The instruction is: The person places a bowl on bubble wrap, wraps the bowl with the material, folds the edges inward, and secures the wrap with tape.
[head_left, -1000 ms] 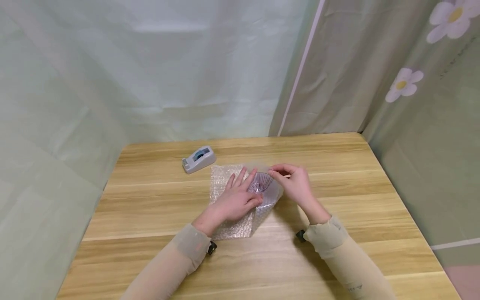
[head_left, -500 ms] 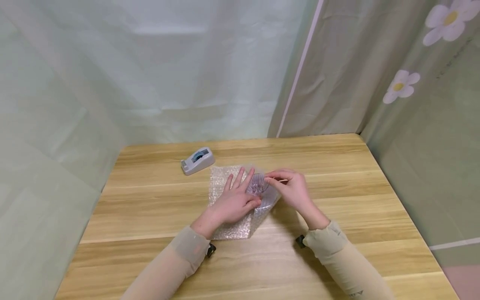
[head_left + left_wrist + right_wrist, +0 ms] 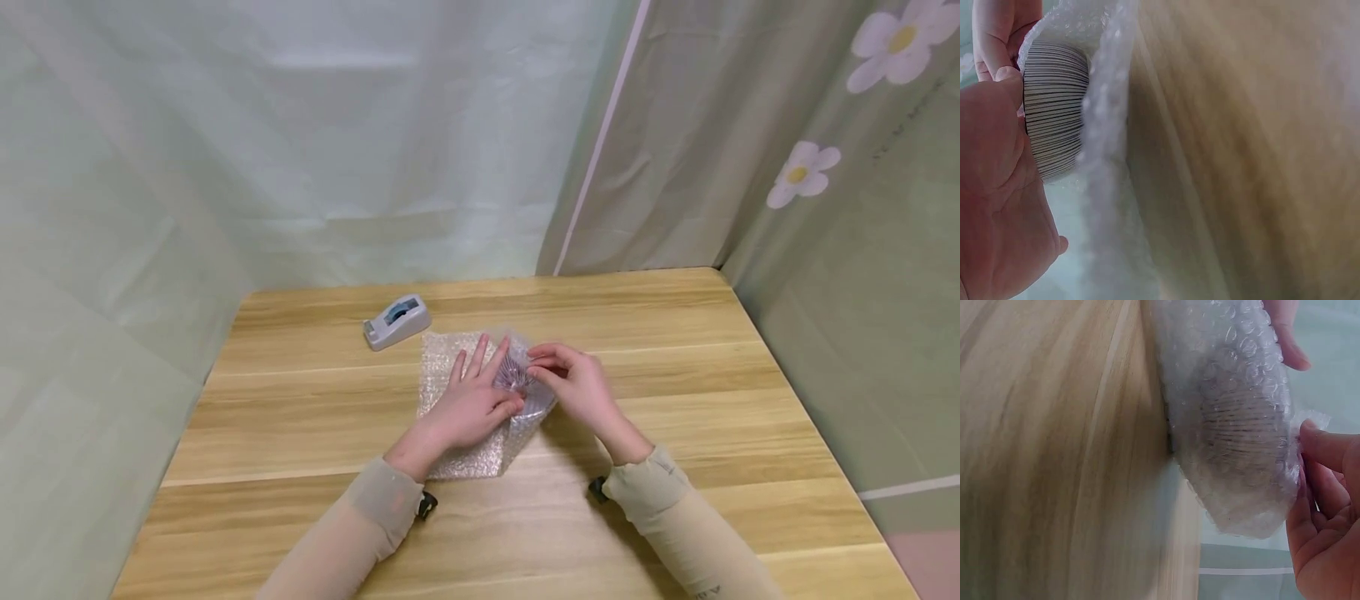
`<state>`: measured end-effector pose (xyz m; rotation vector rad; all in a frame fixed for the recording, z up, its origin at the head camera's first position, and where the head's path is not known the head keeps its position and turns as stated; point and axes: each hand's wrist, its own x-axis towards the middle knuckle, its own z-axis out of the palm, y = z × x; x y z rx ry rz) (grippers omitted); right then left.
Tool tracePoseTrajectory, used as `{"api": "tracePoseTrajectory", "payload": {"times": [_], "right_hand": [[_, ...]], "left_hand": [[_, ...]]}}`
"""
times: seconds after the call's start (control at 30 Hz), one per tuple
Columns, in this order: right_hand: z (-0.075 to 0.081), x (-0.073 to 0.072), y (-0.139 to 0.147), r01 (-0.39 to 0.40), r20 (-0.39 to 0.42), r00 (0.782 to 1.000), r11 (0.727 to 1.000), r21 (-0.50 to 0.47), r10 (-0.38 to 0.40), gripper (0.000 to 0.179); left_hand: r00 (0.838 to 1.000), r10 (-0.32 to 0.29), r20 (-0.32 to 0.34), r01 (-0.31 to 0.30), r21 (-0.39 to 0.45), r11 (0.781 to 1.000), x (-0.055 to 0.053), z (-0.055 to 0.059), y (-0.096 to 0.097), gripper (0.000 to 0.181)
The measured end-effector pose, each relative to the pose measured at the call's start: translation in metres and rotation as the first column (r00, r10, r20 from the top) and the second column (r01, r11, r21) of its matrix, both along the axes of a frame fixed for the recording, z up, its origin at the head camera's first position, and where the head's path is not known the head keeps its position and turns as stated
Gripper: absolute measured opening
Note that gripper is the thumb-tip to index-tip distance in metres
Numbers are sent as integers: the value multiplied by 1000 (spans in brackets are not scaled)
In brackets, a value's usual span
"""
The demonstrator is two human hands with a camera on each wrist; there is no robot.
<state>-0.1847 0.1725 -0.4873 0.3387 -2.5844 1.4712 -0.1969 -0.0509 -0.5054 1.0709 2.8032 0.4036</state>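
Note:
A bowl (image 3: pixel 516 372) with thin dark stripes sits on a sheet of bubble wrap (image 3: pixel 467 460) at the middle of the table. My left hand (image 3: pixel 472 406) rests on the bowl and wrap with its fingers spread, the thumb at the near side of the bowl. In the left wrist view the bowl's striped side (image 3: pixel 1055 109) shows beside my palm, with wrap standing up around it. My right hand (image 3: pixel 583 387) pinches a wrap edge at the bowl's right rim. Through the folded wrap (image 3: pixel 1229 506), the right wrist view shows the stripes blurred.
A grey tape dispenser (image 3: pixel 397 322) stands behind and left of the wrap. The wooden table (image 3: pixel 300 425) has curtains (image 3: pixel 420 150) hanging behind it and at both sides.
My right hand has drawn the wrap edge left and slightly toward me, over the bowl's right part, so less of the bowl shows bare. The left hand has stayed in place.

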Motion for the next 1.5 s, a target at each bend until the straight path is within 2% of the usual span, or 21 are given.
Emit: {"api": "tracePoseTrajectory", "payload": {"times": [0.23,0.4,0.6,0.77,1.2,1.33,1.5], "right_hand": [[-3,-1,-2,16,-47,999,998,65,-13,7],[-5,0,-3,-16,-33,999,992,123,20,9],[-5,1,-5,-68,-71,994,970,234,87,4],[-7,1,-8,-70,-94,990,947,315,105,4],[-10,3,-13,-48,-118,988,915,400,103,4],[-12,3,-15,-41,-150,982,906,421,114,4],[-14,3,-17,-25,-196,973,897,440,124,7]], "left_hand": [[999,23,25,-24,37,999,0,-1,1,50],[999,25,48,-28,50,998,1,0,2,50],[998,25,55,-30,83,996,-1,-4,0,51],[998,24,60,-29,95,995,-3,-7,-3,54],[999,-10,49,5,102,995,-5,-2,-3,56],[999,-16,37,12,110,994,-4,-1,-6,58],[1000,-18,3,18,158,987,-4,0,-11,54]]}}
